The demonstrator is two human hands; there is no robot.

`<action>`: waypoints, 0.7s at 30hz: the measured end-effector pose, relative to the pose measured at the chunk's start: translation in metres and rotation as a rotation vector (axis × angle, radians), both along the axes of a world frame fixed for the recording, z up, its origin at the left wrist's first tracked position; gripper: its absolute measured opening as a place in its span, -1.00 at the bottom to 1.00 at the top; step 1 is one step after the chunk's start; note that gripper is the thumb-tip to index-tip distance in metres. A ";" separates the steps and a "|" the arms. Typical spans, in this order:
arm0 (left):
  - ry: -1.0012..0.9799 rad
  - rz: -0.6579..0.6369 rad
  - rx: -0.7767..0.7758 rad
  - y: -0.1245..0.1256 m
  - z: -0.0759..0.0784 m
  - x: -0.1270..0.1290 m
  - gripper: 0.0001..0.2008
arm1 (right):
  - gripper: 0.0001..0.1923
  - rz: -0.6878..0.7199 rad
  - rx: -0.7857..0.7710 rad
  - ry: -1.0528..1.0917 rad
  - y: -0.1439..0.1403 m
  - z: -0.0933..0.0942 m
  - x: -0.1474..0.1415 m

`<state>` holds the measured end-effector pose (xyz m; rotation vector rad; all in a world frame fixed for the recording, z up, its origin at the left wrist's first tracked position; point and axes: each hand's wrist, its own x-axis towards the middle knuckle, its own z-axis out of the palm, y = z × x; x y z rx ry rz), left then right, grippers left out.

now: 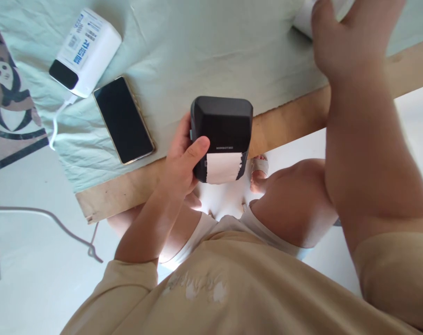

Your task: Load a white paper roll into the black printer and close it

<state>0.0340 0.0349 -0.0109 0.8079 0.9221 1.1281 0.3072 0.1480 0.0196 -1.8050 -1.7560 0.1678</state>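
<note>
My left hand [185,158] grips a black handheld label printer [221,123], thumb across its front and fingers behind it. A torn-edged strip of white paper [223,167] lies over the lower part of the printer, which is held in front of the table's edge. At the upper right, my right hand [351,42] is on a white object [304,21] on the table. The top of the frame cuts off its fingertips and much of that object, so its kind cannot be made out.
A pale green cloth [211,56] covers the table, with a bare wooden edge [284,132] in front. To the left are a smartphone [124,121] and a white power bank [87,51] with a white cable [55,123]. A grey cord [40,211] hangs farther left.
</note>
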 end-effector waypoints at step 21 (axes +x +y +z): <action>-0.060 -0.023 -0.053 0.004 -0.006 -0.002 -0.50 | -0.45 -0.113 -0.208 -0.262 -0.003 -0.009 -0.015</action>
